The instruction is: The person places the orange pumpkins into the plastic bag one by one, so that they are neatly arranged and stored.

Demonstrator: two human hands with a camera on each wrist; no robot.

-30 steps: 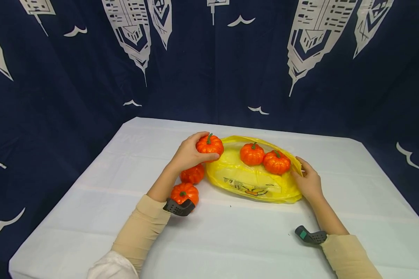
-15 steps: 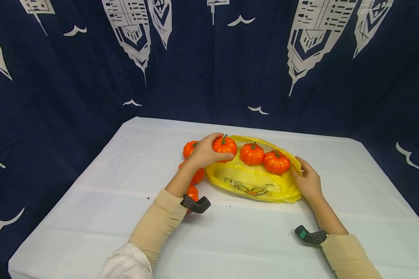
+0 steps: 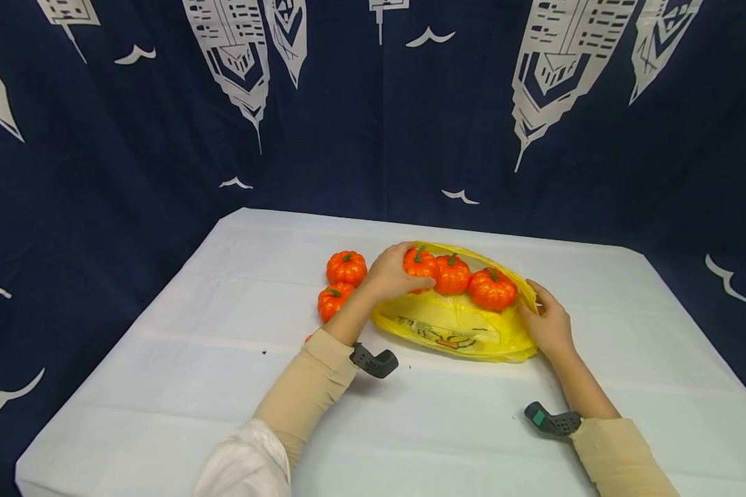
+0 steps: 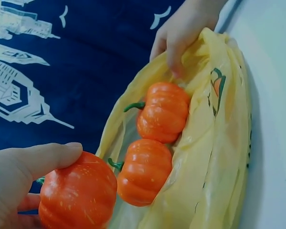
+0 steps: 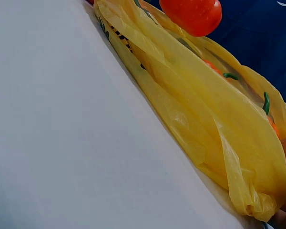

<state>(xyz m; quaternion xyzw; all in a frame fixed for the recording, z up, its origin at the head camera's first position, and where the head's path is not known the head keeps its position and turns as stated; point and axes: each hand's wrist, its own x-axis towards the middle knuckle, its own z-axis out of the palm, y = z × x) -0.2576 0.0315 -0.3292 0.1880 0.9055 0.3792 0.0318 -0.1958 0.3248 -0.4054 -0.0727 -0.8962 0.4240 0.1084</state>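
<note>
My left hand holds an orange toy pumpkin with a green stem, thumb on the near side, over the left part of a yellow plastic bag. Two more pumpkins lie side by side within the bag's open mouth: one right beside the held one, the other further right. My right hand grips the bag's rim at its right end, thumb inside, as the left wrist view shows. From the right wrist, the held pumpkin appears above the rim, and the bag's wall hides most of the others.
Left of the bag, a pumpkin and another sit on the white-covered table. An orange sliver beside the left forearm shows one more, mostly hidden. A dark blue printed curtain hangs behind the table.
My left hand has carried its pumpkin rightward from the bag's left edge to over its mouth, uncovering the pumpkins at the upper left. My right hand keeps its place on the rim.
</note>
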